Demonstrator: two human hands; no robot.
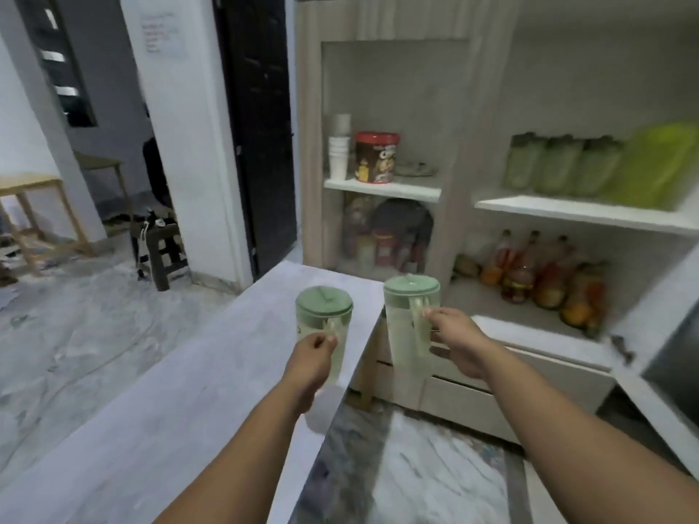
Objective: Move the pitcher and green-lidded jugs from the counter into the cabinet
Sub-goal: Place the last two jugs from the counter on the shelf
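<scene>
Each grip is closed on a handle: left hand and right hand carry stiff, seemingly light jugs at frame centre.

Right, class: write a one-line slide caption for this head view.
Each hand, left and right, carries a green-lidded jug toward the open cabinet.

A red-lidded tin stands beside stacked white cups; bottles crowd the lower shelf.
</scene>
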